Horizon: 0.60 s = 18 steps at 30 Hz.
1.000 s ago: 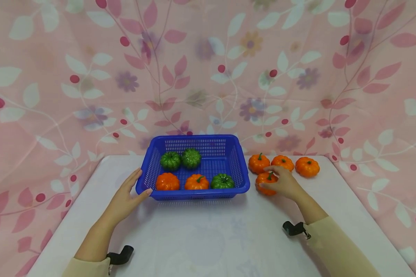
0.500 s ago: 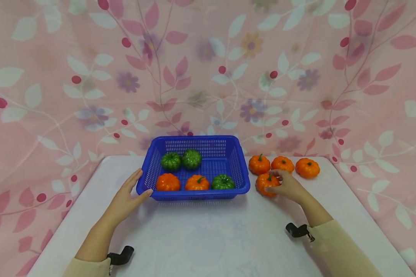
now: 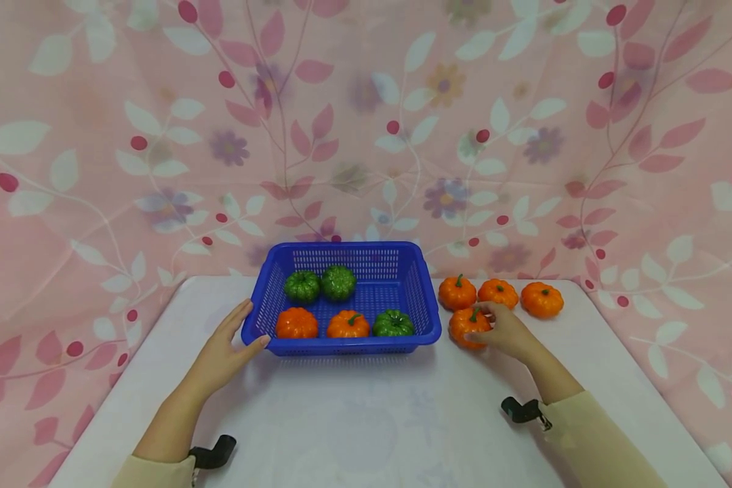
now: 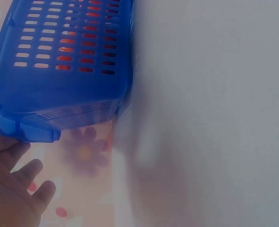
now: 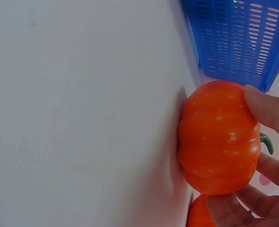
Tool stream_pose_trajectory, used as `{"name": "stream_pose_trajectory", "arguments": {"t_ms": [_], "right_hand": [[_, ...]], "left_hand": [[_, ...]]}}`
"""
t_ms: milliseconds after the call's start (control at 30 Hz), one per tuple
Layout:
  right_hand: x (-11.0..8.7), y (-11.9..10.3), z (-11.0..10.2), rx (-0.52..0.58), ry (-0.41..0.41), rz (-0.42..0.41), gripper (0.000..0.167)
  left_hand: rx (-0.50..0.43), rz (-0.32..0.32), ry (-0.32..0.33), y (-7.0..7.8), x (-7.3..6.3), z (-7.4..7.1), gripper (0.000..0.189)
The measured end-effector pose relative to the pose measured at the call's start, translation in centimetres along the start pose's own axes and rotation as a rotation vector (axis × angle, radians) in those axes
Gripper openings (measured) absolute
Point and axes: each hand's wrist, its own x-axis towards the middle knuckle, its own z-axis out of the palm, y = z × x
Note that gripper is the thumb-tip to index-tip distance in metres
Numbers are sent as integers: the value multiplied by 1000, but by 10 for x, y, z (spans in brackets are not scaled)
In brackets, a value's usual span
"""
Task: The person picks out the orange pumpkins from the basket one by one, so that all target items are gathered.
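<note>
A blue plastic basket (image 3: 341, 347) stands on the table with orange and green toy pumpkins inside. My left hand (image 3: 222, 352) is at its left front corner, fingers extended and thumb spread near the rim; the left wrist view shows the fingertips against or very near the rim. Right of the basket, my right hand (image 3: 507, 333) holds an orange pumpkin (image 5: 220, 137) with a green stem. The thumb (image 5: 269, 111) lies on one side of it and the fingers on the other. That pumpkin still appears to rest on the table.
Three more orange pumpkins stand in a row behind the right hand: left (image 3: 457, 293), middle (image 3: 496, 293) and right (image 3: 542, 300). Inside the basket, two green pumpkins sit at the back left. A pink floral cloth (image 3: 354, 135) hangs behind the white table (image 3: 354, 420).
My right hand has shifted slightly right around the front orange pumpkin, uncovering more of it. The left hand stays at the basket's corner. The head view has tilted up a little.
</note>
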Motion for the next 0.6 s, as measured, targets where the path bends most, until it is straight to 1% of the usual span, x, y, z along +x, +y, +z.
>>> {"name": "stream_pose_trajectory", "arguments": {"t_ms": [300, 433, 600], "right_hand": [[0, 0, 2, -3, 8, 0, 71], [-1, -1, 2, 0, 10, -13, 72], [-9, -10, -5, -12, 21, -17, 76]], "left_hand": [[6, -4, -3, 2, 1, 0, 86], [9, -8, -8, 3, 1, -1, 85], [8, -7, -9, 2, 0, -1, 86]]}}
